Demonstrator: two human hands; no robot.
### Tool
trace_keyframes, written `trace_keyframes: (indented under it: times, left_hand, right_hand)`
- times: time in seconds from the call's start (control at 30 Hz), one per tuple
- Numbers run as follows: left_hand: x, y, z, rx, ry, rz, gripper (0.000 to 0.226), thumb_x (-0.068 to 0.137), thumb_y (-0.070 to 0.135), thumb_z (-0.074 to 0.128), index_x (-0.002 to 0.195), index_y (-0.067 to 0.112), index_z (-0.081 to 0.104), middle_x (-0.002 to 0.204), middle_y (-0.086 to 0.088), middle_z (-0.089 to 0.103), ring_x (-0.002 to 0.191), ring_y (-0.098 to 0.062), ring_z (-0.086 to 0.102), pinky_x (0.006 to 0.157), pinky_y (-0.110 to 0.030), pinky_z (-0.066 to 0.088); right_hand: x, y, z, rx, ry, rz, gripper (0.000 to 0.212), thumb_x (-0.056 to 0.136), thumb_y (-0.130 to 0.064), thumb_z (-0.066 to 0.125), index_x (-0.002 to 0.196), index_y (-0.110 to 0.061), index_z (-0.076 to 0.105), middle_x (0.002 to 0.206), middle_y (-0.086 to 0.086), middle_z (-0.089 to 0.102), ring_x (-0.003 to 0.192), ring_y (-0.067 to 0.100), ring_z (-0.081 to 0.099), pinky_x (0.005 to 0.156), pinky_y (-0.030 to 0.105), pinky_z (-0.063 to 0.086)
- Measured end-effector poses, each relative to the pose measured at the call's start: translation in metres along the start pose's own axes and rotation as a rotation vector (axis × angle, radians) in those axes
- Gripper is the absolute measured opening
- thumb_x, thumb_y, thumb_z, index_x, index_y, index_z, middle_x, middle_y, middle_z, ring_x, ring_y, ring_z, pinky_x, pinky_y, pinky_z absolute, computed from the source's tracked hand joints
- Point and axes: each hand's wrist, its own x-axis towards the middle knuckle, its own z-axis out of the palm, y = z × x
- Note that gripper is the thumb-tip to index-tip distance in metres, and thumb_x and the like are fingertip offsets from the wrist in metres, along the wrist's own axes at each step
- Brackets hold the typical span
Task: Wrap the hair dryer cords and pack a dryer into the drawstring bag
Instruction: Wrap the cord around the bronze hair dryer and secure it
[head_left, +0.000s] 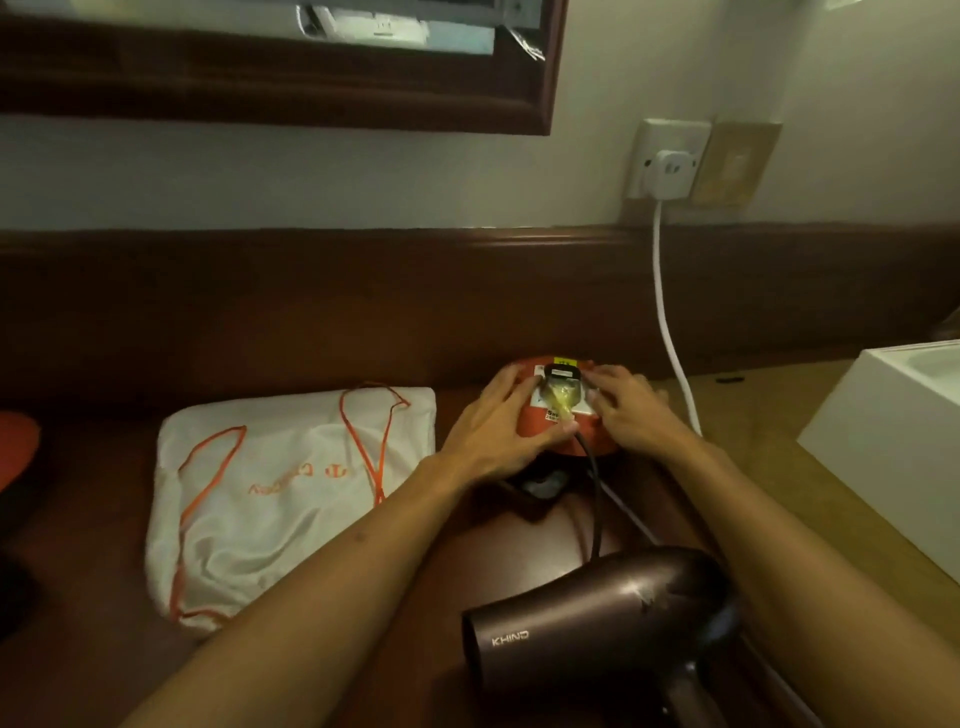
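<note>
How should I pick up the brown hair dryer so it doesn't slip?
Probably hold the brown hair dryer by its handle, the narrow stalk under the fat barrel at the bottom edge of the picture. It points toward you, so come from the near side and wrap your fingers around it. The barrel looks too wide and smooth to hold well.

You're at what looks like a hotel-room vanity: a dark wooden counter (311, 332) with a raised back ledge, a wood-framed mirror (280, 62) on the pale wall, a wall socket (667, 158) with a white plug, and a white basin (893, 441) at your right
</note>
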Motion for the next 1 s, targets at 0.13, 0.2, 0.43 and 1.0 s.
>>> trace_keyframes:
  times: [0.13,0.2,0.43,1.0]
  left_hand:
    - [0.000,-0.005,-0.002,0.078,-0.023,0.035,0.102,0.081,0.086,0.047,0.162,0.033,0.014,0.171,0.004,0.004,0.156,-0.018,0.009,0.125,-0.043,0.019]
    - [0.000,-0.001,-0.010,0.131,-0.059,0.036,0.103,0.081,0.084,0.050,0.162,0.032,0.014,0.171,0.000,0.004,0.156,-0.021,0.009,0.124,-0.042,0.017]
    - [-0.001,-0.008,-0.011,0.207,-0.099,0.019,0.111,0.070,0.097,0.041,0.159,0.043,0.003,0.171,-0.009,-0.003,0.156,-0.024,-0.016,0.124,-0.046,-0.010]
    - [-0.009,-0.007,-0.048,0.018,-0.242,-0.048,0.132,0.069,0.076,0.074,0.158,0.038,-0.016,0.171,-0.008,-0.004,0.156,-0.029,-0.010,0.125,-0.057,-0.002]
  right_hand:
    - [0.007,0.002,-0.012,0.039,-0.111,0.002,0.047,0.106,-0.039,0.044,0.150,-0.024,0.046,0.161,0.002,0.035,0.148,0.031,0.032,0.120,0.056,0.027]
    - [0.005,-0.006,-0.019,0.137,-0.124,0.025,0.050,0.104,-0.043,0.047,0.147,-0.018,0.051,0.155,0.008,0.045,0.142,0.031,0.043,0.116,0.051,0.037]
    - [0.001,-0.054,0.000,0.055,0.027,0.066,0.084,0.087,-0.063,0.061,0.152,-0.015,0.037,0.156,0.011,0.041,0.141,0.036,0.043,0.112,0.055,0.039]
    - [-0.033,-0.068,-0.016,0.281,0.041,-0.100,0.063,0.089,-0.024,0.074,0.147,-0.020,0.049,0.137,0.006,0.050,0.128,0.024,0.051,0.100,0.032,0.045]
